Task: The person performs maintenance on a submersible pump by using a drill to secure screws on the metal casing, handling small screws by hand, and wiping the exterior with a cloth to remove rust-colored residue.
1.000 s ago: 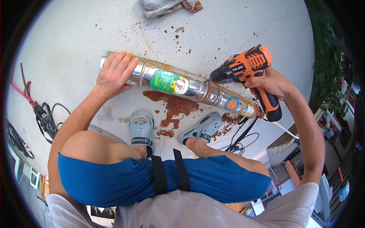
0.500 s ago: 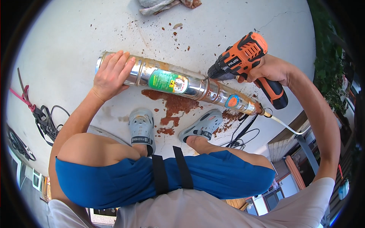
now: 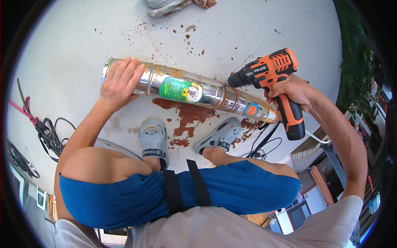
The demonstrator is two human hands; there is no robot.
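Observation:
A long steel submersible pump [image 3: 213, 97] lies crosswise on the concrete, rust-stained, with a green label and a round blue-and-orange sticker. My left hand [image 3: 120, 82] wraps over its left end, fingers closed across the top. In my right hand [image 3: 291, 91] is an orange-and-black cordless drill [image 3: 271, 68], gripped by its handle. The drill's chuck points left, and its thin bit meets the upper side of the pump near a band right of the green label. Whether the bit sits in a screw is too small to tell.
Wet rust-brown mud [image 3: 186, 118] spreads below the pump, near my grey clogs [image 3: 153, 136]. Black cables [image 3: 51, 134] lie at left, more by the pump's right end. A dirty cloth [image 3: 169, 6] lies at the far edge. Plants [image 3: 355, 62] border the right.
The drill has swung from a steep slant to nearly level, its body shifting right and its battery end moving nearer to me. My left hand and the pump have barely shifted.

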